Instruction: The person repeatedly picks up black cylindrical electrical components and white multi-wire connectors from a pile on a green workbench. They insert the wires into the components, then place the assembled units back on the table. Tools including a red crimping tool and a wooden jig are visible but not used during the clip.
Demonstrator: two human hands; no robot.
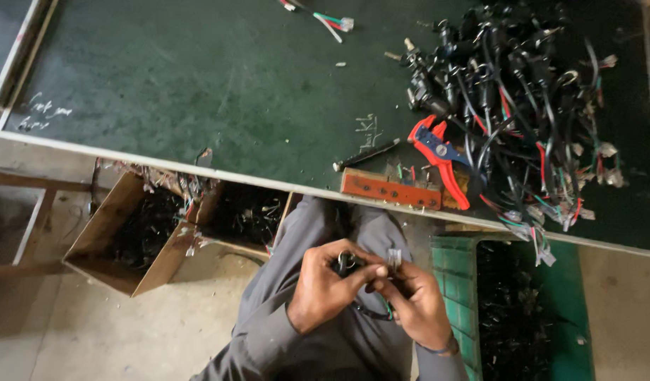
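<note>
Both hands are pinching a short black wire lead with a pale plastic connector (393, 257) over the person's lap.

The lead is lying roughly crosswise between the hands, its connector end sticking up beside the right hand (417, 300), whose fingertips are closing on it, while the left hand (328, 286) is gripping the dark end near a small metal ring; the rest is curling down under the right hand. Both hands are touching it below the edge of the dark green worktable (198, 85). On that table, a red and blue wire stripper (440, 156) is lying against a heap of black wired parts (522, 106), beside an orange-red block (390, 189). A brown cardboard box (127, 233) and a green plastic crate (455, 282) are holding more dark parts.
</note>
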